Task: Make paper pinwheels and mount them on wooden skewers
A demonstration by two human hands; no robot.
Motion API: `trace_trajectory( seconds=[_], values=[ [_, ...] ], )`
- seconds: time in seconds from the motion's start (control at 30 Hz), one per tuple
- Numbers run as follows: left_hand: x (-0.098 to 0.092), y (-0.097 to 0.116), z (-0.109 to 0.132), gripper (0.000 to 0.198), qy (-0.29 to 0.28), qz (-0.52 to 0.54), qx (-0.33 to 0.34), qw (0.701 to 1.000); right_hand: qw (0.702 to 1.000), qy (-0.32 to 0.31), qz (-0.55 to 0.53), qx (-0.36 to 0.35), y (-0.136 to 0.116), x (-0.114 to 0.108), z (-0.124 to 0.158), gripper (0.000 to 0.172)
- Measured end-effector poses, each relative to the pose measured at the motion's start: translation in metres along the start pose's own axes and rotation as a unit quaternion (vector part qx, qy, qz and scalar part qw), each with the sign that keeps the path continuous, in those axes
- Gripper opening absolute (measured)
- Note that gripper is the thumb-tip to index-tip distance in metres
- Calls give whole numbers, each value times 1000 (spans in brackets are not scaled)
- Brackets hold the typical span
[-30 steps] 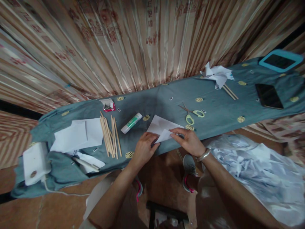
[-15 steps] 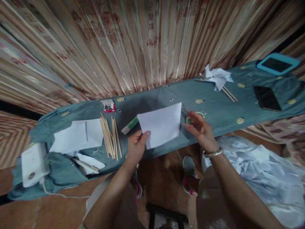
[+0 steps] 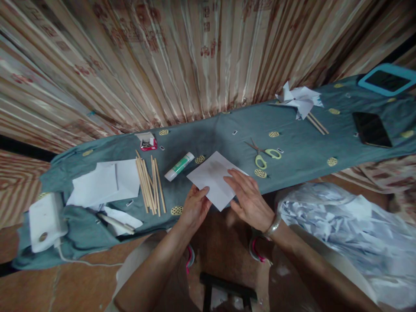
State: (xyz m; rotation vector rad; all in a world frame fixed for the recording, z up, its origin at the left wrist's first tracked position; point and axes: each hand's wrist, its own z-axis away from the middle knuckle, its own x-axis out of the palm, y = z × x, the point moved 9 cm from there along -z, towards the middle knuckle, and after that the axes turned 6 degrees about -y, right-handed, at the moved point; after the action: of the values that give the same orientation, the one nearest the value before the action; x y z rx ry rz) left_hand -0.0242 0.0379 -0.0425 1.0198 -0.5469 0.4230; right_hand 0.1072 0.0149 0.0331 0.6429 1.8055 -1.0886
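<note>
A square sheet of white paper [image 3: 215,175] is turned corner-up at the table's front edge. My left hand [image 3: 196,206] grips its lower left side, thumb on top and fingers beneath. My right hand [image 3: 248,197], with a bangle at the wrist, lies over the paper's right side with its fingers stretched out; whether it presses on the sheet I cannot tell. Scissors [image 3: 260,152] with green handles lie on the cloth to the right, blades slightly apart. Left of the paper rests a white and green glue stick [image 3: 180,166].
Wooden sticks [image 3: 150,186], stacked white paper [image 3: 97,182] and a small red box [image 3: 148,142] of metal bits are on the left, near a white device [image 3: 47,223]. Rightward are a paper pinwheel [image 3: 300,100], a phone [image 3: 372,129] and a blue-framed tablet [image 3: 386,80]. A plastic bag [image 3: 347,234] of paper scraps stands below.
My right hand has moved from the scissors to the paper, leaving the scissors on the table. The paper has turned corner-up and come lower, uncovering the glue stick.
</note>
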Motion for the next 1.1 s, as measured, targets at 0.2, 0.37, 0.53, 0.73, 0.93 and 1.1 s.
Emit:
trace_trajectory(
  seconds=[0.2, 0.37, 0.53, 0.73, 0.93, 1.1],
  values=[
    [-2, -6, 9, 37, 4, -33, -27, 999, 999, 26, -19, 26, 15, 2, 3, 31],
    [1, 12, -1, 45, -18, -64, 27, 997, 999, -10, -41, -10, 1, 2, 1, 46],
    [12, 76, 0, 35, 27, -220, 228, 948, 989, 119, -50, 64, 21, -39, -3, 67],
    [31, 82, 6, 30, 5, -299, 252, 921, 975, 203, -22, 91, 33, -68, 0, 69],
    [12, 52, -11, 25, 0, -95, 132, 987, 981, 177, -1, 84, 31, -62, 3, 69],
    [5, 11, -12, 23, 3, -62, 5, 998, 996, 62, 59, 26, 9, -25, 1, 63]
  ],
)
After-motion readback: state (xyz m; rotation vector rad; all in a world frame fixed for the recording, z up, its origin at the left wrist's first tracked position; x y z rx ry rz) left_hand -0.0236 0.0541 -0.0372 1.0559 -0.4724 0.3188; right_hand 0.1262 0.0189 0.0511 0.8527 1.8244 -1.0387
